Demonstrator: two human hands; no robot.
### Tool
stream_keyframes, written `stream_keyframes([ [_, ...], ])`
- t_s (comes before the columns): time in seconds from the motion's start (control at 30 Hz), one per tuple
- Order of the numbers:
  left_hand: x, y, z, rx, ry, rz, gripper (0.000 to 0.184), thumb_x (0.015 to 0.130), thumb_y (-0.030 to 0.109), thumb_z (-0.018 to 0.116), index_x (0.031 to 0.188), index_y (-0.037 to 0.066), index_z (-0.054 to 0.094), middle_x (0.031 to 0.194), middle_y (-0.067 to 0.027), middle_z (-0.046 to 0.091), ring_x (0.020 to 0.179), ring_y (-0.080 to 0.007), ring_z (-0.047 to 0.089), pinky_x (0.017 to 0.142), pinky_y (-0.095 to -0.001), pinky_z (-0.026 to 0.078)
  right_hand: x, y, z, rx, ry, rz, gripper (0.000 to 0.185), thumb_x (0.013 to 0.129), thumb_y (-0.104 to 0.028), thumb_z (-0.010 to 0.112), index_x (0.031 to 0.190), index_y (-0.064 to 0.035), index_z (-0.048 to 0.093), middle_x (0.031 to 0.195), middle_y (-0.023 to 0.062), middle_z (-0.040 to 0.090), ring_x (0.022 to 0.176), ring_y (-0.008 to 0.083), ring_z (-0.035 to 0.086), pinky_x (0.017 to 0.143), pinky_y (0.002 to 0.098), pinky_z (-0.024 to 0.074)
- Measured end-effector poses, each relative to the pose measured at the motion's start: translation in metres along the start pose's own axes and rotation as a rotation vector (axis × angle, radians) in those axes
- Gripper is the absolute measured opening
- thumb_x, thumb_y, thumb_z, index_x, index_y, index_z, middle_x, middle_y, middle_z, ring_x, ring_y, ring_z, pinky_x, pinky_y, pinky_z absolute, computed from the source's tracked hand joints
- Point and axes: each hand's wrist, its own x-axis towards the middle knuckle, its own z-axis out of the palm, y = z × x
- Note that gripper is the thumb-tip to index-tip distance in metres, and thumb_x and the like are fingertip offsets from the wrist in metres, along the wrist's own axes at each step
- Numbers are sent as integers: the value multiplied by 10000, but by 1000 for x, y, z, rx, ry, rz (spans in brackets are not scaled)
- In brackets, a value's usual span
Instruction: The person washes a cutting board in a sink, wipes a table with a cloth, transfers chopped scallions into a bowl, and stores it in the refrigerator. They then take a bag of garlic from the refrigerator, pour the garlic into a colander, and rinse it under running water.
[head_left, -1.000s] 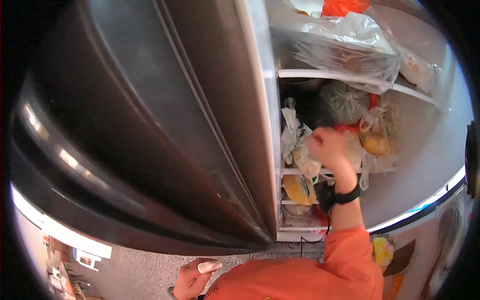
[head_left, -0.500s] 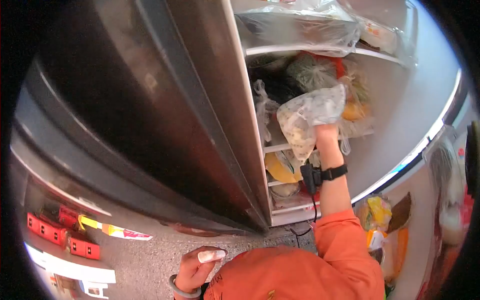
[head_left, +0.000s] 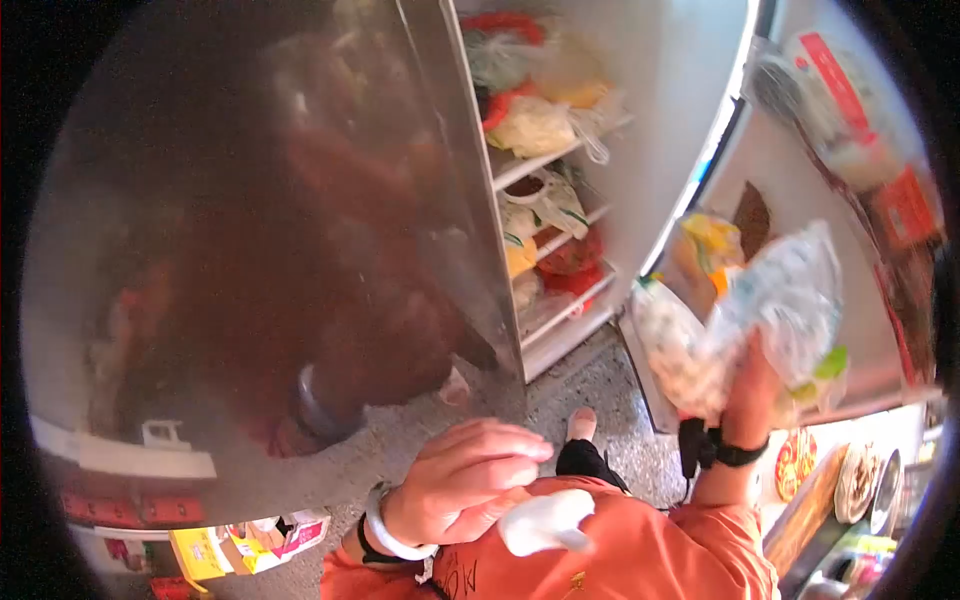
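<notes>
In my right hand point(head_left: 755, 378), a clear plastic bag point(head_left: 785, 290) is gripped; its fingers are mostly hidden behind the film. Pale, lumpy contents point(head_left: 675, 345) show in its left part. The bag is in front of the open fridge door's inner side point(head_left: 870, 335). My left hand point(head_left: 465, 482) is over my front, its fingers bent and close together. On its thumb side is a small white item point(head_left: 545, 522), blurred, apparently held; I cannot tell what it is.
The open fridge compartment point(head_left: 570, 330) has shelves with bagged food point(head_left: 535, 127) and a red bag point(head_left: 575, 250). A dark, shiny fridge door point(head_left: 260, 230) fills the left. Cardboard boxes point(head_left: 255, 545) are at lower left, a round tray point(head_left: 857, 480) at lower right.
My right hand has brought the plastic bag out of the fridge compartment, to the right and down. My left hand has moved right and up with the white item. The view has shifted.
</notes>
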Motion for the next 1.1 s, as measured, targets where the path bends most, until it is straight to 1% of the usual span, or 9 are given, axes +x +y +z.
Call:
stream_keyframes([
  [0.03,9,2,3,-29,-20,76,149,756,89,609,861,-3,557,938,-145,601,816,-292,607,676,-354,473,-9,13,-39,-22,17,4,268,883,-165,501,1090,0,539,1036,88,546,941,178,492,815,308,401],
  [0.13,28,9,13,-36,-96,240,135,767,99,592,863,9,566,952,-148,602,834,-299,608,676,-373,480,-10,67,-163,893,-12,131,379,887,-274,410,1166,-24,468,1042,85,545,976,194,516,865,352,405],
  [0.17,30,14,20,-27,-115,334,129,787,99,572,884,13,575,961,-164,611,837,-315,614,676,-395,490,-26,30,-190,1044,-226,170,497,882,-332,366,1260,-12,398,1191,128,500,1122,256,464,1002,418,312],
  [0.2,32,20,27,33,-95,389,96,772,90,582,847,31,574,963,-152,614,828,-302,620,664,-388,493,-35,3,-192,1121,-579,-202,531,873,-358,356,1273,-9,386,1181,130,506,1116,279,462,1004,434,303],
  [0.23,37,25,31,25,-90,396,96,772,90,582,847,31,574,963,-152,614,828,-302,620,664,-388,493,-40,-2,-215,1060,-159,14,542,870,-361,344,1294,-24,365,1234,130,467,1149,283,431,1006,446,294],
  [0.3,45,35,40,73,-165,514,82,746,86,602,813,50,572,960,-146,618,823,-296,624,655,-382,496,-35,-39,-228,842,414,178,468,864,-306,375,1223,-8,413,1096,113,504,1028,244,476,897,444,359],
  [0.33,47,38,49,108,-126,554,80,721,76,608,786,62,564,958,-148,618,812,-291,624,640,-374,494,-28,-31,-244,811,440,127,469,865,-311,377,1224,-12,413,1096,112,505,1029,244,477,897,440,361],
  [0.5,57,73,74,189,14,626,67,713,47,586,766,59,547,931,-136,624,801,-278,625,609,-357,485,-4,20,-286,837,299,20,471,869,-335,387,1227,-30,414,1100,107,510,1033,240,480,900,424,369],
  [1.1,85,113,158,314,228,502,81,722,133,587,728,55,565,897,-137,610,771,-273,607,611,-329,467,140,199,-290,899,-530,396,484,882,-422,424,1237,-94,416,1114,90,526,1046,227,491,908,363,400],
])
